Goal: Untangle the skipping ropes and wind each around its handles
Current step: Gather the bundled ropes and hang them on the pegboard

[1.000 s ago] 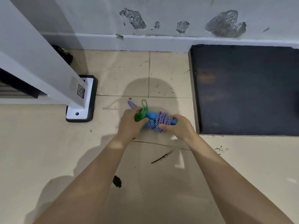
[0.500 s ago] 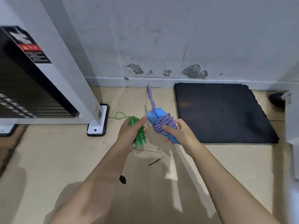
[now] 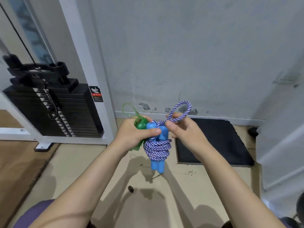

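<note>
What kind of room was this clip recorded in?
Most likely a gym: a weight stack on a cable machine stands left, a black floor mat lies by the wall, and two skipping ropes are held.

Both hands have risen from the floor to mid-air. The blue handles (image 3: 158,145) (wound with striped rope) now hang upright. The right hand (image 3: 184,131) has moved to pinch a rope loop (image 3: 181,111) at 1 o'clock above them; the left hand (image 3: 136,134) now grips both ropes' handles.
</note>
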A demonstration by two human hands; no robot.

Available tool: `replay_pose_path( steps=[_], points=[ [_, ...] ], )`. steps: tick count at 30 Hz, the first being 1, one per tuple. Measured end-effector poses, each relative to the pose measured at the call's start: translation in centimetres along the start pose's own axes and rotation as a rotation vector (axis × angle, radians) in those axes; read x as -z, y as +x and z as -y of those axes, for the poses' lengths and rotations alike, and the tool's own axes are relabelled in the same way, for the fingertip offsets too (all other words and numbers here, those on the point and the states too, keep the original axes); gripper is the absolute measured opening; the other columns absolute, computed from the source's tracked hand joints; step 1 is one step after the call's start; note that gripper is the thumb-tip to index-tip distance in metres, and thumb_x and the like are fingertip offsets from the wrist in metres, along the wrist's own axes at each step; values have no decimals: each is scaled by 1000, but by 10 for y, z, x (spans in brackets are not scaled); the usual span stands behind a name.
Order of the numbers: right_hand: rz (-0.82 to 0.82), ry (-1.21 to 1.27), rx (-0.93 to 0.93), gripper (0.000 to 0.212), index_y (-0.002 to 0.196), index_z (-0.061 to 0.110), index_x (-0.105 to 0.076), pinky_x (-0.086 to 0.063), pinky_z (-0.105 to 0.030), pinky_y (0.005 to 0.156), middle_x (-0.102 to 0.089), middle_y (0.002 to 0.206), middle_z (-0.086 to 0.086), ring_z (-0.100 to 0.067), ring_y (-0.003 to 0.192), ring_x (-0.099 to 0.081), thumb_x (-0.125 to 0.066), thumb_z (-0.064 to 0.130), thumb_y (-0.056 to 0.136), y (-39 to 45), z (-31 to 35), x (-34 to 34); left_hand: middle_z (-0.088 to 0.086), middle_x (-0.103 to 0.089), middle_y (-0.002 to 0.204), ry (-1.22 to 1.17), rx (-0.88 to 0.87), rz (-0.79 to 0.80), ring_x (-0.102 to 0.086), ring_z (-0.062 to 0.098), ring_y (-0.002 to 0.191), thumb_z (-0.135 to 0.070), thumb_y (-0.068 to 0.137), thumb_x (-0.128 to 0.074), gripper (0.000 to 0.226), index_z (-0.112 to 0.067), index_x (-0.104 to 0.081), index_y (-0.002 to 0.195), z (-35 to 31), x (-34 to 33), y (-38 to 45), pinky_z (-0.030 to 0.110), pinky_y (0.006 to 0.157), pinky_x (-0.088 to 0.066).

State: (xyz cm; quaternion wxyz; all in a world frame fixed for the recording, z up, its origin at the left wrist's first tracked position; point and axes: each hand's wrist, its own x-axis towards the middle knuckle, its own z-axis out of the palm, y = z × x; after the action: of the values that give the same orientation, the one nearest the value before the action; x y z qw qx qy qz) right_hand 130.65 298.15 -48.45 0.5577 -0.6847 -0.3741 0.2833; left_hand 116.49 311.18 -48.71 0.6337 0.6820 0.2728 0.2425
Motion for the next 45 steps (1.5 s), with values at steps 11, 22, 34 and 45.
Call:
replay_pose_path(
  steps=[11,22,34,45],
  points=[
    [-292,-11,155,35,65,15,-67,-35,-18,53,-53,51,9,-6,47,-42,-59,30,96,4,47,11,-10,-65,77,235,-113,63,-54,0,62,-20,66,-91,34,-12,-70,91,-27,-15,-2,18,61,-43],
    [-82,268,-33,21,93,9,-59,-26,-21,43,-34,49,7,-8,41,-27,-44,19,104,167,-35,24,18,-59,70,32,-46,94,-61,25,58,-22,94,-61,15,-11,-59,84,25,-27,175,29,50,-50],
    [-40,186,-142,36,63,16,-45,-23,-23,45,-30,53,9,-8,45,-26,-67,22,91,239,84,81,22,-69,79,235,18,268,-62,21,68,-26,90,-70,13,-13,-72,94,-98,-24,248,38,66,-53],
    [-13,126,-147,24,76,7,-56,-23,-23,43,-32,56,2,-10,46,-27,-68,22,91,206,395,164,13,-74,87,-54,40,2,-67,14,76,-15,84,-76,11,-4,-75,87,-415,-23,199,26,72,-55]
  ],
)
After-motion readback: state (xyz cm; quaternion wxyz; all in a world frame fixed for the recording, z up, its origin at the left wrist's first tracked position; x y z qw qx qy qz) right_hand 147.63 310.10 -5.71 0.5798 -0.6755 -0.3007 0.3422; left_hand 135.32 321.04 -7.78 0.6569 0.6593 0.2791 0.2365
